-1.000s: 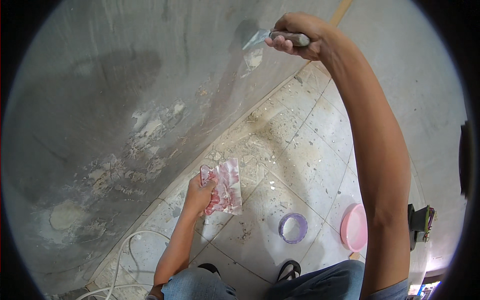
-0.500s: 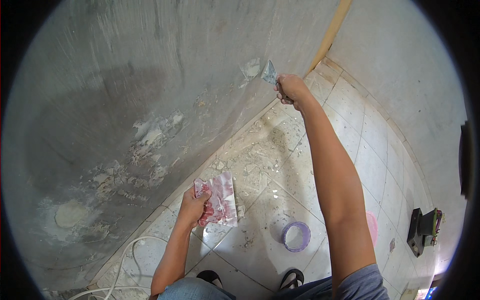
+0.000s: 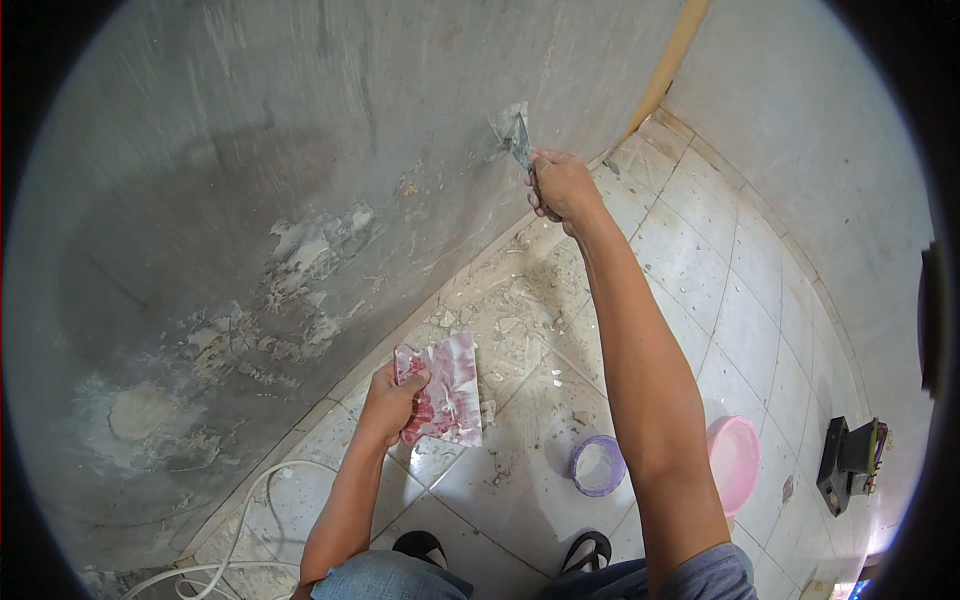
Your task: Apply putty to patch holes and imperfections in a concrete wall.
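My right hand (image 3: 560,185) is closed round the handle of a putty knife (image 3: 521,141), its blade against a pale filler patch (image 3: 511,115) on the grey wall. Low in front of me, my left hand (image 3: 393,402) grips a red plastic spreader (image 3: 440,390) with a broad flat face, thumb on top. White paste is smeared across the spreader's face. More rough, flaking patches (image 3: 300,255) and a round pale spot (image 3: 140,415) mark the wall to the left.
On the tiled floor stand a purple tub (image 3: 598,466) with white paste and a pink basin (image 3: 735,465). Plaster chips (image 3: 510,325) litter the wall's foot. A white cable (image 3: 240,520) curls at lower left; a black device (image 3: 850,460) lies at right.
My right hand has moved left, bringing the putty knife's blade onto the filler patch. More of the pink basin shows beside my arm. The left hand keeps the spreader almost in place.
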The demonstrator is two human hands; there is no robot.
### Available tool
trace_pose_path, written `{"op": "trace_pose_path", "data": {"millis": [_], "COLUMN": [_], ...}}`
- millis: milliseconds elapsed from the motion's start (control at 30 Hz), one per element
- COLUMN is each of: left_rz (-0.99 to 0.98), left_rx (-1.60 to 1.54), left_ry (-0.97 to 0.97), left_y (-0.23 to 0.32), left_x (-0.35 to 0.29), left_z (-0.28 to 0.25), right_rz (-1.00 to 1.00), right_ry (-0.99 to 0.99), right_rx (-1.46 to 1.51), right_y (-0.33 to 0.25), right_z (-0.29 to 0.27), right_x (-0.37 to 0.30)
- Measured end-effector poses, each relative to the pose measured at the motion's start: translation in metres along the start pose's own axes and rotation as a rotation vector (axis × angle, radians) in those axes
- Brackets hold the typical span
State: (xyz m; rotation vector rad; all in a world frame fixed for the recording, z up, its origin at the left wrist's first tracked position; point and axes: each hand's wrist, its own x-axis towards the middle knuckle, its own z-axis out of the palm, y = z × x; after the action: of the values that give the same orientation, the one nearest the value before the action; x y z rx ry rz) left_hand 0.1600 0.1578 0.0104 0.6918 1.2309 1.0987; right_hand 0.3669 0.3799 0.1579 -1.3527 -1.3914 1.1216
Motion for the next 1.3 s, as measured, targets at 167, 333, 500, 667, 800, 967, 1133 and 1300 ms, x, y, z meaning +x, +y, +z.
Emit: {"op": "trace_pose_path", "data": {"millis": [167, 333, 500, 667, 800, 967, 1133, 1300], "left_rz": [-0.014, -0.016, -0.021, -0.03, -0.019, -0.06, -0.053, -0.059], "left_rx": [-0.011, -0.022, 0.03, -0.018, -0.023, -0.033, -0.015, -0.011], "left_ry": [0.013, -0.005, -0.018, 0.014, 0.011, 0.0, -0.004, -0.016], "left_y": [0.008, 0.006, 0.002, 0.002, -0.001, -0.003, 0.001, -0.001], "left_x": [-0.007, -0.007, -0.004, -0.005, -0.002, -0.001, -0.004, -0.002], "left_z": [0.004, 0.004, 0.001, 0.0, -0.003, -0.003, -0.005, -0.002], "right_rz": [-0.001, -0.004, -0.033, 0.039, 0.106, 0.051, 0.034, -0.043], "right_ry": [-0.009, -0.031, -0.063, -0.024, 0.004, 0.027, -0.002, -0.026], "right_rx": [-0.006, -0.008, -0.053, 0.112, 0.044, -0.024, -0.086, -0.173], "right_y": [-0.009, -0.009, -0.015, -0.008, -0.01, -0.01, -0.022, -0.023], "right_z": [0.006, 0.014, 0.019, -0.015, -0.048, -0.04, -0.029, -0.019], "right_x": [-0.016, -0.026, -0.047, -0.036, 0.005, 0.029, 0.015, -0.003]}}
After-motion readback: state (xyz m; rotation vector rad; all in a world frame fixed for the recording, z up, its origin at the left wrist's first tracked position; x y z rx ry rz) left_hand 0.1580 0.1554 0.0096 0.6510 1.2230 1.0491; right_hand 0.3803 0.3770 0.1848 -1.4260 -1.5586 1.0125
